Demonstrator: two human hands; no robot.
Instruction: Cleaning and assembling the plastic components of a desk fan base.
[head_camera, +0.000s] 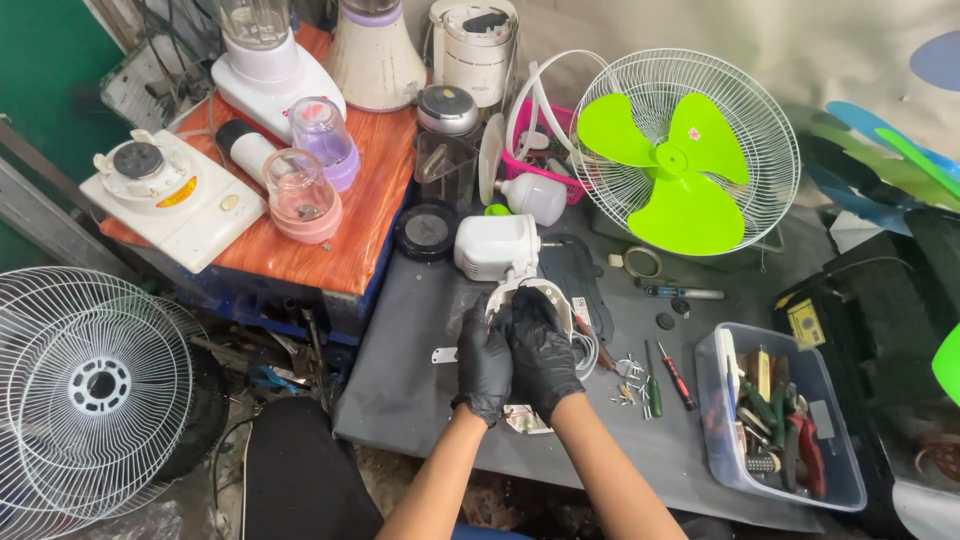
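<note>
Both gloved hands, L (484, 362) & R (541, 355), clenched on white fan housing (520, 292).

Yellow-red oval label (176, 193) on white blender base; perhaps a yellow square sticker (803, 323) by the tool tub.

Your hands, left hand (484, 362) touching right hand (541, 352), closed around the fan housing (528, 292) on the mat (400, 380), with screwdrivers (665, 378) and a tool bin (778, 418) to their right, the fan guard (690, 150) behind, and blender jars (312, 165) on the table (370, 220) behind-left.
</note>
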